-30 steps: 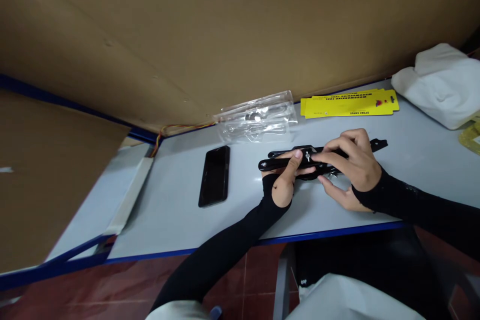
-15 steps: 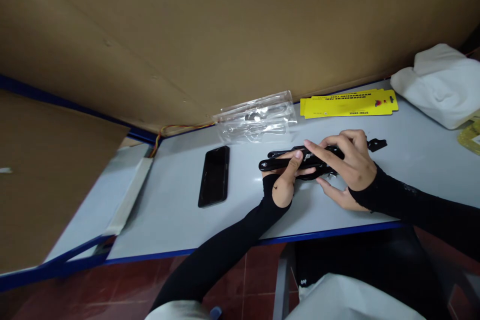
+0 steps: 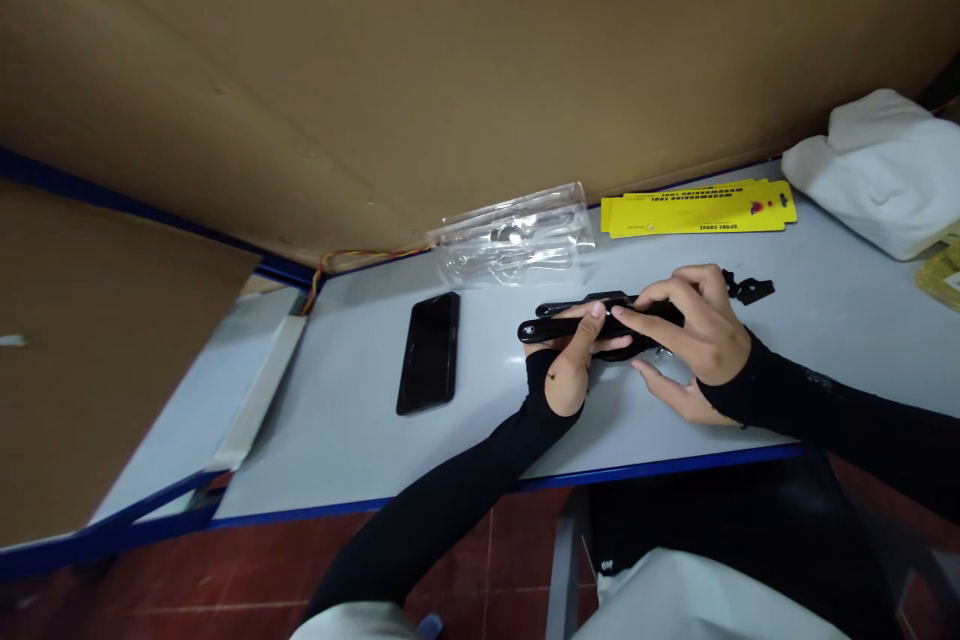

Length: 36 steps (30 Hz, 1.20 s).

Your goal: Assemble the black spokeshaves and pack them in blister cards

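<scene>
My left hand [image 3: 571, 372] is closed round a black spokeshave [image 3: 551, 329], its thumb pressed on top near the middle of the tool. Over the same middle part bends my right hand [image 3: 697, 335], with fingertips on the spokeshave close to the left thumb. A bit of bright metal shows between those fingertips, too small to make out. Behind the held tool the handle of another black spokeshave [image 3: 552, 309] is visible. More black metal and a small silver screw [image 3: 663, 351] lie under my right hand, partly hidden. Flat black metal pieces [image 3: 752, 291] rest just beyond its knuckles.
A black phone [image 3: 428, 353] lies to the left on the white table [image 3: 337, 400]. Clear plastic blister shells [image 3: 517, 235] and yellow printed cards [image 3: 697, 208] are along the back, before a cardboard wall [image 3: 450, 70]. At far right sits a white bag [image 3: 881, 170].
My right fingers have drawn in, from stretched across the spokeshave to bent with their tips at its middle. More of the flat black pieces shows. My left hand has stayed put.
</scene>
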Available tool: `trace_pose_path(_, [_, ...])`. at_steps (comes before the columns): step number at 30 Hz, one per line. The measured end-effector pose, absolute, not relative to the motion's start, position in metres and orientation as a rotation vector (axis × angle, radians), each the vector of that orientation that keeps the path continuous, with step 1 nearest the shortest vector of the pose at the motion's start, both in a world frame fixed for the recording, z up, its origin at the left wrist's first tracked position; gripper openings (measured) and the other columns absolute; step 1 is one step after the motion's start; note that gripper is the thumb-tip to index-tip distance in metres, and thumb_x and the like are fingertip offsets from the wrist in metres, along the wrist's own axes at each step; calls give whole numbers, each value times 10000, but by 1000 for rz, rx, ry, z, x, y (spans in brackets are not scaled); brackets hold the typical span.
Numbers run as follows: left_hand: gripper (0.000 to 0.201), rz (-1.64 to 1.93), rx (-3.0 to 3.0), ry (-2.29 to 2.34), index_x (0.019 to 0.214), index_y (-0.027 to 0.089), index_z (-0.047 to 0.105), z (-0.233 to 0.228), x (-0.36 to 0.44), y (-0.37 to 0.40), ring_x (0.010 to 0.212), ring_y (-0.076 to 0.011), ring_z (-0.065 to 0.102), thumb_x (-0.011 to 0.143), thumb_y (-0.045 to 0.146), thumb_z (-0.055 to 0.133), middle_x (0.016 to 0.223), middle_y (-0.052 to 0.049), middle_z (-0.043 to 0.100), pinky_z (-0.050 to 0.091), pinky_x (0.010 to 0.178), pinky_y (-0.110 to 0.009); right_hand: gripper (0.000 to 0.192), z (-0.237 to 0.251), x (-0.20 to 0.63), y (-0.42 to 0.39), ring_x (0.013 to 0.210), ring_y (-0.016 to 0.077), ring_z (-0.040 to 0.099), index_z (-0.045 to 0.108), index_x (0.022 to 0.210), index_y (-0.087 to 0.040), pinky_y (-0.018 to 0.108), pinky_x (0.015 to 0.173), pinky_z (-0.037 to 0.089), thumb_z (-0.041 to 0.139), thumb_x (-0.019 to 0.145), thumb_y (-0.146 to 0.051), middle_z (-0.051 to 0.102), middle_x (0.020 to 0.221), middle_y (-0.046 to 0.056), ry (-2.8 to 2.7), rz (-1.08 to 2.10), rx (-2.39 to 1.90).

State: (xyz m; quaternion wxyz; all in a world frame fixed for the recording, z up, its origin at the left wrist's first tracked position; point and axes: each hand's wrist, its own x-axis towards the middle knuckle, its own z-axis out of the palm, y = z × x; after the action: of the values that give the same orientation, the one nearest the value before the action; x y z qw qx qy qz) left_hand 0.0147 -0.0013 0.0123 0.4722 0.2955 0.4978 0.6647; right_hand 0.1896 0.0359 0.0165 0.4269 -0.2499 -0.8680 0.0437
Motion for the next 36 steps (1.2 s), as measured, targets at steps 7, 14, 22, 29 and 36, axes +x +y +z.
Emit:
trace_pose_path(7, [387, 1610, 736, 1217, 841, 140, 824, 13, 16, -2, 694, -245, 807, 698, 472, 963, 919, -110, 827, 689, 577, -300, 301, 18, 192, 41, 1042, 284, 492, 753, 1128, -216, 483, 846, 523, 722, 849, -108, 706, 1051, 89, -2078, 164, -575])
trace_pose_path(14, [379, 1604, 781, 1202, 895, 153, 836, 10, 15, -1, 748, -251, 816, 746, 488, 931, 952, -107, 832, 711, 645, -329, 261, 24, 195, 44, 1005, 266, 529, 773, 1052, -210, 470, 846, 522, 730, 851, -49, 751, 988, 74, -2118, 199, -602])
trace_pose_path(22, [391, 1603, 831, 1223, 916, 151, 833, 14, 15, -7, 738, -260, 818, 772, 506, 911, 995, -112, 833, 712, 637, -339, 413, 24, 195, 42, 1010, 255, 526, 769, 1208, -287, 453, 845, 523, 719, 867, -59, 740, 1024, 63, -2095, 243, -566])
trace_pose_path(29, [370, 1672, 814, 1241, 872, 166, 831, 14, 15, -3, 710, -248, 815, 758, 507, 920, 930, -84, 830, 698, 601, -304, 446, 13, 186, 28, 1061, 259, 532, 722, 1315, -292, 461, 865, 466, 613, 943, -71, 710, 1148, 71, -2190, 210, -742])
trace_pose_path(36, [346, 1587, 953, 1262, 910, 160, 841, 14, 18, -12, 662, -224, 800, 799, 484, 894, 992, -88, 814, 692, 569, -291, 289, 26, 204, 57, 980, 241, 572, 768, 1198, -253, 439, 854, 512, 789, 914, -206, 743, 971, 61, -2128, 128, -560])
